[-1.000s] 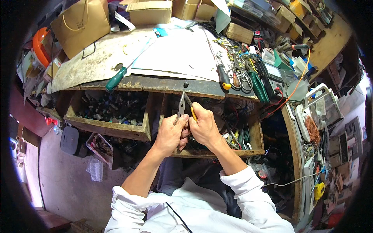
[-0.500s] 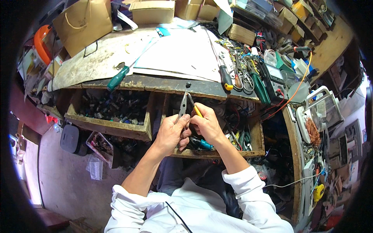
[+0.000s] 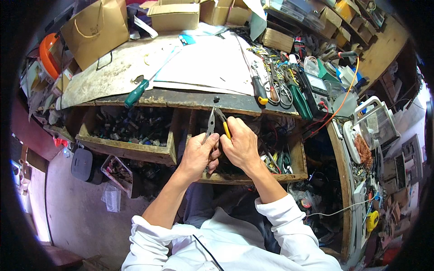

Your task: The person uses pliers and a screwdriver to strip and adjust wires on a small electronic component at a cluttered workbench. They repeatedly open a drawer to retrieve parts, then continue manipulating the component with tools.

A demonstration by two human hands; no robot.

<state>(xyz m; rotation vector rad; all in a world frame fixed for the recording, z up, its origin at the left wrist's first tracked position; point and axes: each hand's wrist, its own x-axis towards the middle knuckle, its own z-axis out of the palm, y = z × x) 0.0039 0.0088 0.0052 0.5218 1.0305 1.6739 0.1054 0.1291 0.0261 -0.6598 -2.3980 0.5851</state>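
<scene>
My left hand [image 3: 199,156] is closed round long-nose pliers [image 3: 211,122], whose jaws point up toward the bench edge. In my right hand [image 3: 242,142] are yellow-handled pliers [image 3: 227,130], gripped with the head leaning left. The two tool tips come together just below the bench edge; anything pinched between them is too small to make out. A small black piece [image 3: 216,100] sits on the bench edge beyond the tips. Both hands are above an open wooden drawer [image 3: 253,179] of tools and wires, and they hide part of it.
A green-handled screwdriver [image 3: 136,92] and a black-and-yellow one [image 3: 260,90] lie on the bench. Farther right are assorted hand tools, green-handled pliers [image 3: 300,101] and a meter [image 3: 318,83]. Another drawer [image 3: 126,149] at left holds many small dark parts. Cardboard boxes [image 3: 174,17] stand at the back.
My right hand has turned and shifted slightly right, swinging the yellow-handled pliers so their head tilts more to the left. The left hand and long-nose pliers have barely moved.
</scene>
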